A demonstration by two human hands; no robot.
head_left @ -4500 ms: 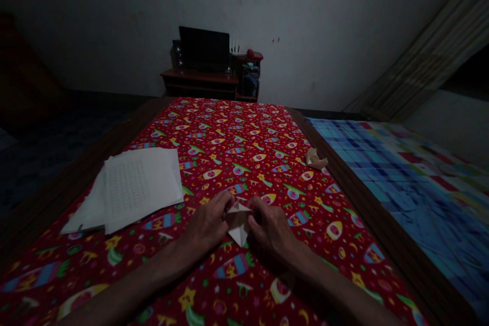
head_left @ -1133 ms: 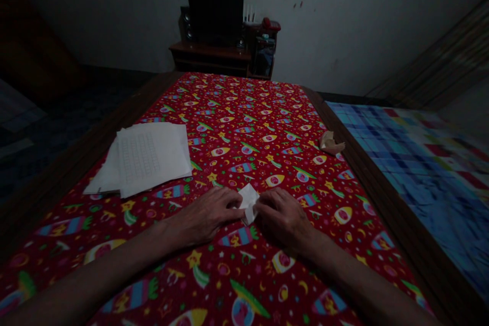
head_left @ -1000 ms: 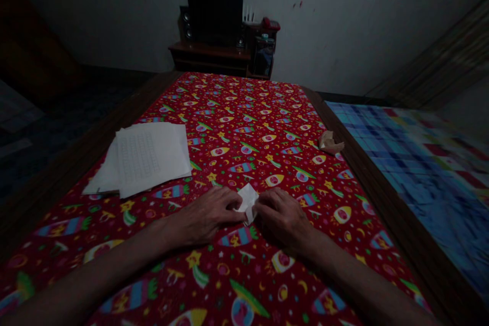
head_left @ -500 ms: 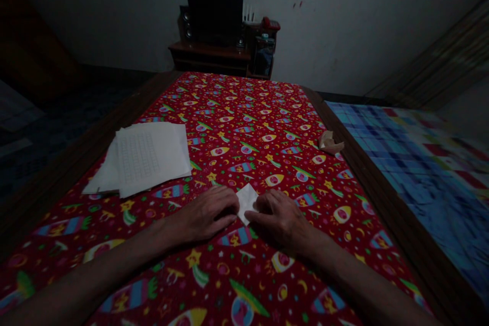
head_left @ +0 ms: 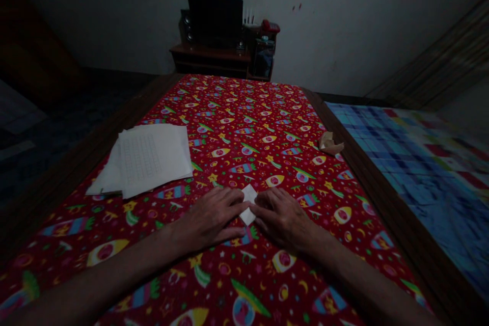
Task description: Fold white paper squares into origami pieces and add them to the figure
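A small piece of folded white paper (head_left: 248, 205) lies flat on the red rocket-print tablecloth (head_left: 229, 112), forming a rough diamond. My left hand (head_left: 208, 216) rests on the cloth with its fingertips at the paper's left side. My right hand (head_left: 280, 216) lies on the opposite side, its fingers on the paper's right edge. The two hands press it between them and hide part of it. A stack of white sheets with printed grids (head_left: 151, 160) sits to the left of my hands.
A crumpled tan paper (head_left: 330, 143) lies near the table's right wooden edge (head_left: 382, 204). A blue checked cloth (head_left: 412, 173) spreads beyond that edge. At the back, a low wooden shelf (head_left: 210, 56) holds a dark monitor (head_left: 214, 18) and speakers.
The white paper has gone from a raised, peaked fold to a flatter diamond on the cloth. My hands have closed in on it from both sides.
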